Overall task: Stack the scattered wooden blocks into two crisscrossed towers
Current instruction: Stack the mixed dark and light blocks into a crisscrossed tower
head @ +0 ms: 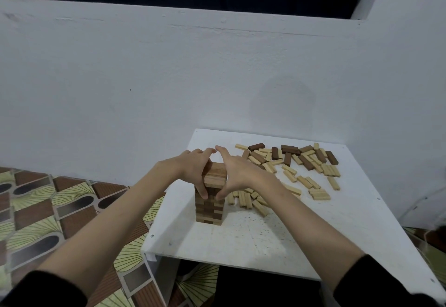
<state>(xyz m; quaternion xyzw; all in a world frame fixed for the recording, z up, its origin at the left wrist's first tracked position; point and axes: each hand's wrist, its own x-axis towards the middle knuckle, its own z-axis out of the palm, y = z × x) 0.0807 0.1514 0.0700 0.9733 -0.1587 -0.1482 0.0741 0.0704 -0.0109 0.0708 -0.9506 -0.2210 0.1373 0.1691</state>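
Note:
A crisscrossed tower (210, 206) of light and dark wooden blocks stands on the left part of the small white table (253, 241). My left hand (193, 168) presses against the tower's upper left side with straight fingers, thumb down the front. My right hand (235, 171) presses the upper right side the same way, and the two hands frame the top layers between them. To the right and behind lie several scattered blocks (301, 161), pale and dark brown, flat on the table. Only one tower is in view.
A white wall (169, 77) runs close behind the table and along its right side. A patterned floor (48, 210) lies to the left, below the table's left edge. Bare tabletop lies in front of the tower.

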